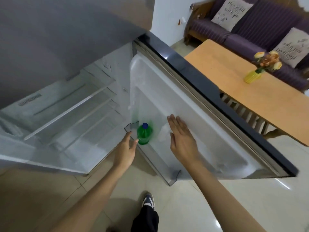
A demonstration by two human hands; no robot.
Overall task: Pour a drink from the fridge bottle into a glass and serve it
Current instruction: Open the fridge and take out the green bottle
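The fridge stands open, its door [192,104] swung out to the right. A green bottle [144,134] with a blue cap stands upright in the door's lower shelf [172,179]. My left hand [127,144] is just left of the bottle, fingers apart, its fingertips near or touching the bottle's side. My right hand [180,136] hovers flat over the door's inner panel, to the right of the bottle, fingers spread and holding nothing. No glass is in view.
The fridge's inner shelves [70,113] look bare. A wooden table [250,91] with a yellow vase of flowers [253,76] stands behind the door. A purple sofa [250,29] with cushions lies beyond. My foot [148,200] rests on the tiled floor.
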